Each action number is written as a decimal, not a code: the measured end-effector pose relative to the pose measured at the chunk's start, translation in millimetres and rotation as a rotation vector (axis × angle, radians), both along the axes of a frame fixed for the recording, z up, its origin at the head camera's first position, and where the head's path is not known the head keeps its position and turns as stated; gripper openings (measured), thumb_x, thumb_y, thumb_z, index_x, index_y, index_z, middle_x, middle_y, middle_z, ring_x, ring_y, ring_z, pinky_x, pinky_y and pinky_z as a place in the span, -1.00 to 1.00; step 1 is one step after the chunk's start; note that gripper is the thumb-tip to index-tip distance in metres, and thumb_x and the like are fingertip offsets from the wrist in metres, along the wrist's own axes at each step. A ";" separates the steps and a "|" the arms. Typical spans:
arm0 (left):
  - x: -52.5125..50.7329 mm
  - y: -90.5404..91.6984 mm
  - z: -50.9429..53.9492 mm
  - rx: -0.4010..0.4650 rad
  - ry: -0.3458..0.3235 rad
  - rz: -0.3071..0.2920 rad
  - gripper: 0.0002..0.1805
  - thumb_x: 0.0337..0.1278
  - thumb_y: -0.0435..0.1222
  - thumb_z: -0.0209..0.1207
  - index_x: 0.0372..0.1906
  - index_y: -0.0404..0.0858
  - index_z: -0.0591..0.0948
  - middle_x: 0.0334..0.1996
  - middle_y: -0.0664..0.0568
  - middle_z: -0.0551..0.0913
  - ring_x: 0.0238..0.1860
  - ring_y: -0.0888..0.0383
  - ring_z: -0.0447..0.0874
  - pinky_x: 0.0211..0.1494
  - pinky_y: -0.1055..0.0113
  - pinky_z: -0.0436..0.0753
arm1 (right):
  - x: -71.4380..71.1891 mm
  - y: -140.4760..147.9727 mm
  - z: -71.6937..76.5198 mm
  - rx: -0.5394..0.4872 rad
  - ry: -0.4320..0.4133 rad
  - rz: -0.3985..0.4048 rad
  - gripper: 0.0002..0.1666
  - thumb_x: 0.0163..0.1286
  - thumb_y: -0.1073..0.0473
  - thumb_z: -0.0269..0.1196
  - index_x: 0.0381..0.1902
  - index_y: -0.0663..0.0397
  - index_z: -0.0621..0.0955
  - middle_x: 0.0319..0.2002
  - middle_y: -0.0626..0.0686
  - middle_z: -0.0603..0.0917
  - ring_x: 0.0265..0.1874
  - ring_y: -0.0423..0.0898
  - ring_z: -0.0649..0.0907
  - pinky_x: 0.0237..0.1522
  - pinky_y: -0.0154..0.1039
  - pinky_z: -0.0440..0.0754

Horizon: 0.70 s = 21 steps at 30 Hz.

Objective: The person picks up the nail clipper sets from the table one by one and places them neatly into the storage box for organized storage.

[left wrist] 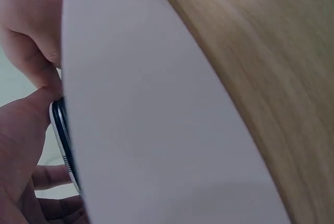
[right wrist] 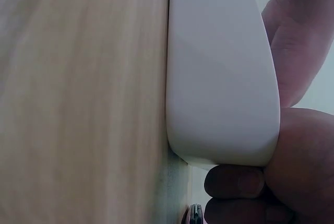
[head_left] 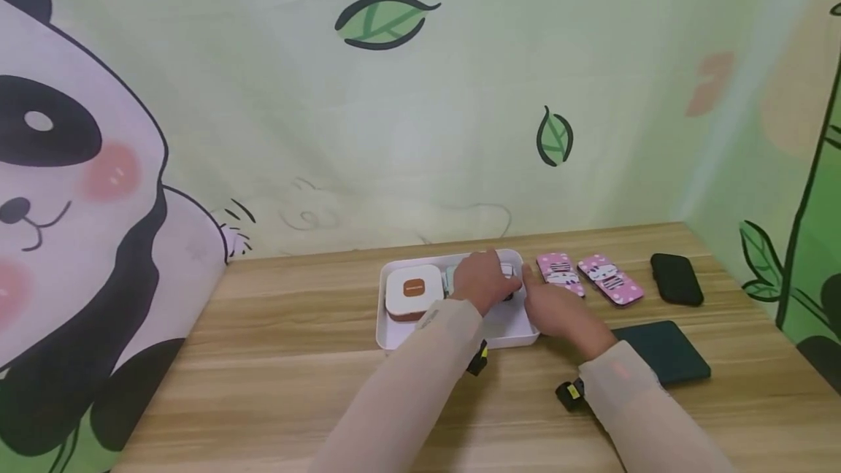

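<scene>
Tray (head_left: 509, 333), box (head_left: 415, 287) inside at 9 o'clock.
Your left hand (head_left: 482, 282) pinches a dark-edged device (left wrist: 63, 140); your right hand (head_left: 558, 306) curls round the tray at 3 o'clock.

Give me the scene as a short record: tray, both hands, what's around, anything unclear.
container: white tray on a wooden table
left hand: holds a dark-edged item inside the tray
right hand: grips the tray's right end
also in tray: white-topped box with brown label, left side
right of tray: two pink patterned cases; black pouch beyond them; dark flat item nearer the person
unclear: held item's kind, mostly hidden
</scene>
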<state>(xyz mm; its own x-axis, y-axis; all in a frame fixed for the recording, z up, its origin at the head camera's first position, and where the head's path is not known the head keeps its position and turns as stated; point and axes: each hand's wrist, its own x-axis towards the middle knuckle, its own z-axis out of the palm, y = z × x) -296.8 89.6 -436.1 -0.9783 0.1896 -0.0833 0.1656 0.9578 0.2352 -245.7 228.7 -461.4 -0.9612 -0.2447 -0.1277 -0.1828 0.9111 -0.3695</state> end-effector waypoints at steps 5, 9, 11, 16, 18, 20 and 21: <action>0.9 1.2 -3.4 -0.032 0.003 -0.033 -0.53 0.07 0.22 0.28 -0.56 -0.09 0.63 -0.65 0.13 0.58 -0.57 0.19 0.52 -0.57 0.32 0.45 | 0.5 -0.4 -0.9 -0.004 0.011 0.002 -0.27 0.58 0.17 -0.16 0.55 0.43 -0.03 -0.46 0.08 0.60 -0.54 -0.08 0.55 -0.54 -0.20 0.44; 3.1 2.9 -6.2 -0.067 0.045 -0.050 -0.50 0.11 0.24 0.24 -0.57 -0.10 0.62 -0.60 0.11 0.58 -0.50 0.18 0.52 -0.52 0.32 0.46 | 0.1 -0.4 -2.1 -0.002 0.023 0.013 -0.28 0.59 0.16 -0.18 0.55 0.43 -0.04 -0.52 0.07 0.57 -0.58 -0.09 0.54 -0.56 -0.21 0.43; 4.7 3.5 -6.7 -0.089 0.056 -0.047 -0.49 0.12 0.24 0.22 -0.56 -0.10 0.63 -0.54 0.09 0.60 -0.44 0.16 0.52 -0.47 0.30 0.48 | -0.3 -0.3 -3.3 0.002 0.024 0.021 -0.28 0.60 0.15 -0.21 0.55 0.44 -0.05 -0.57 0.04 0.53 -0.60 -0.09 0.53 -0.58 -0.22 0.42; 10.4 3.6 -3.6 -0.106 0.047 -0.062 -0.51 0.18 0.20 0.20 -0.56 -0.11 0.65 -0.44 0.05 0.62 -0.38 0.13 0.54 -0.42 0.28 0.53 | -0.1 0.5 -3.7 0.013 0.017 0.012 -0.28 0.60 0.14 -0.21 0.55 0.43 -0.06 -0.58 0.03 0.50 -0.60 -0.09 0.53 -0.59 -0.22 0.40; 11.9 2.9 -3.4 -0.109 0.040 -0.079 -0.52 0.21 0.16 0.20 -0.60 -0.11 0.63 -0.48 0.06 0.63 -0.41 0.14 0.54 -0.44 0.29 0.53 | -0.5 0.7 -3.9 0.015 0.011 0.006 -0.28 0.61 0.14 -0.21 0.56 0.41 -0.07 -0.56 0.04 0.52 -0.57 -0.08 0.54 -0.57 -0.20 0.42; 12.5 1.9 -4.8 -0.120 0.036 -0.105 -0.53 0.22 0.12 0.20 -0.64 -0.11 0.60 -0.51 0.07 0.62 -0.42 0.15 0.54 -0.45 0.31 0.52 | -1.0 0.8 -4.8 0.016 0.009 0.007 -0.28 0.61 0.13 -0.21 0.56 0.40 -0.08 -0.49 0.09 0.58 -0.52 -0.06 0.56 -0.51 -0.18 0.46; 12.6 1.2 -6.1 -0.127 0.037 -0.121 -0.54 0.22 0.10 0.20 -0.65 -0.11 0.59 -0.52 0.08 0.62 -0.41 0.16 0.53 -0.44 0.32 0.52 | -1.1 0.8 -5.1 0.017 0.010 0.010 -0.28 0.62 0.13 -0.22 0.56 0.40 -0.08 -0.44 0.12 0.61 -0.48 -0.05 0.58 -0.48 -0.17 0.48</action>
